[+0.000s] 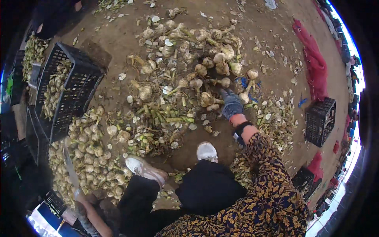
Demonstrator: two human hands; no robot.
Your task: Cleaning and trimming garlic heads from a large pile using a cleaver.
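Note:
My right hand [231, 105], in a grey glove, reaches down to the near right edge of a pile of garlic [201, 67] with stalks on. Its fingers point at the bulbs, partly stretched out, and no bulb shows in them. A garlic bulb [207, 98] lies just left of the fingertips. At the lower left my left hand [109, 211], in a grey glove and partly in shadow, is closed round the long tan handle of a knife [71, 168]. The blade points up over a heap of trimmed garlic bulbs [92, 154].
Black crates [85, 75] with garlic stand at the left. Cut stalks [158, 122] and peelings litter the dirt floor before my shoes. Blue scraps [252, 87] lie beside my right hand. A red mesh sack [312, 59] and another black crate [320, 120] are at the right.

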